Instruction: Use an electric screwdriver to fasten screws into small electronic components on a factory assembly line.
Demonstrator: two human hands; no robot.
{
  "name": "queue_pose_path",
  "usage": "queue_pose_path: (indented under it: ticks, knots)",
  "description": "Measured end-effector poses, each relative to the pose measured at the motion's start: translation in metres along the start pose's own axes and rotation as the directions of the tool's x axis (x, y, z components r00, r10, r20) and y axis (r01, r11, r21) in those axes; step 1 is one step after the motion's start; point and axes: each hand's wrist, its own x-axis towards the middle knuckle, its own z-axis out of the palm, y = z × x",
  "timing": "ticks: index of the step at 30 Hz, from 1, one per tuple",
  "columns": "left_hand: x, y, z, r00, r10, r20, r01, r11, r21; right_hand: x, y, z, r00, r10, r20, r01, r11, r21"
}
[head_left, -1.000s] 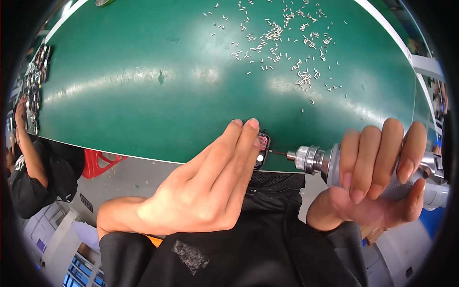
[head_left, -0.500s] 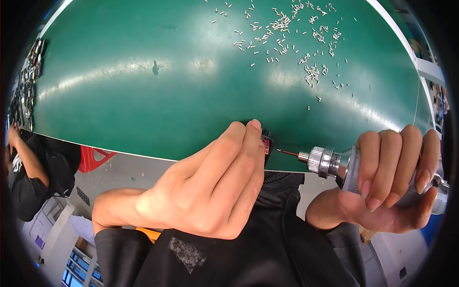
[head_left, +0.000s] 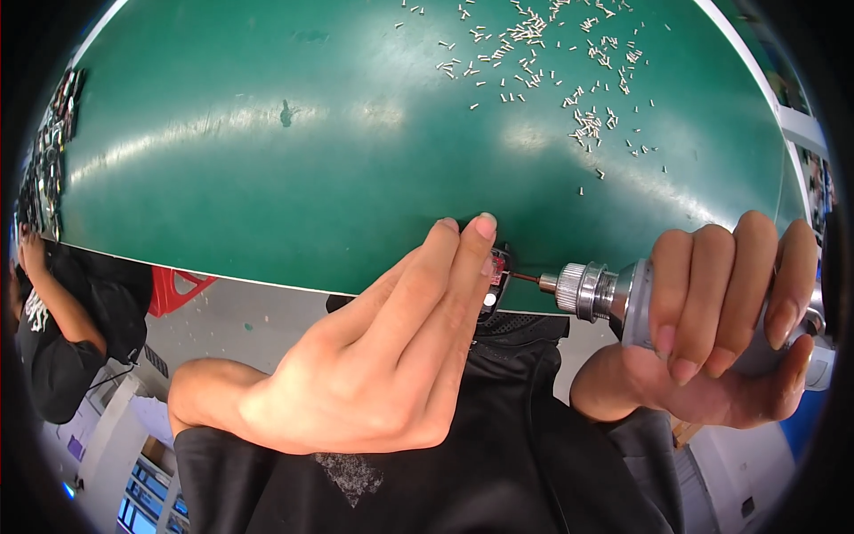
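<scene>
Item: small dark part with a red detail [head_left: 496, 278], pinched at the near edge of the green matte work table [head_left: 267, 178] by the left hand [head_left: 374, 365], whose fingers [head_left: 458, 258] lie straight and pressed together, closed over the part so that most of it is hidden. Tool: silver-barrelled electric screwdriver with knurled metal collar [head_left: 596, 292], gripped in the right hand [head_left: 725, 320], all four fingers curled around the barrel, held level and pointing left. Its thin bit [head_left: 527, 279] meets the part's right side. Step, as judged: driving a screw into the held part; the next move calls for keeping bit and part in line under steady pressure. Also present: scattered small silver screws [head_left: 569, 80] across the far table, well apart from the hands; another person in a dark shirt [head_left: 62, 338] at the left edge
</scene>
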Motion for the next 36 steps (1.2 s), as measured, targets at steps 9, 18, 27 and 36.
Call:
queue_pose_path:
  ticks: [9, 18, 27, 36]
  knots:
    - [0.0, 0.002, 0.003, 1.0, -0.009, -0.02, 0.009, 0.999, 0.034, 0.006, 0.001, -0.004, 0.996, 0.075, 0.044, -0.071, 0.993, -0.091]
    - [-0.003, -0.001, 0.008, 0.995, -0.013, -0.103, 0.015, 1.0, 0.015, 0.019, 0.002, 0.002, 0.964, 0.186, 0.188, -0.155, 0.974, -0.166]
    - [-0.005, -0.013, 0.01, 0.99, -0.015, -0.143, 0.011, 0.999, -0.035, 0.039, 0.02, 0.014, 0.906, 0.212, 0.367, -0.131, 0.964, -0.233]
    - [-0.003, 0.0, -0.004, 0.998, -0.028, -0.064, 0.023, 0.998, -0.066, 0.035, 0.023, 0.023, 0.89, 0.055, 0.452, 0.024, 0.985, -0.168]
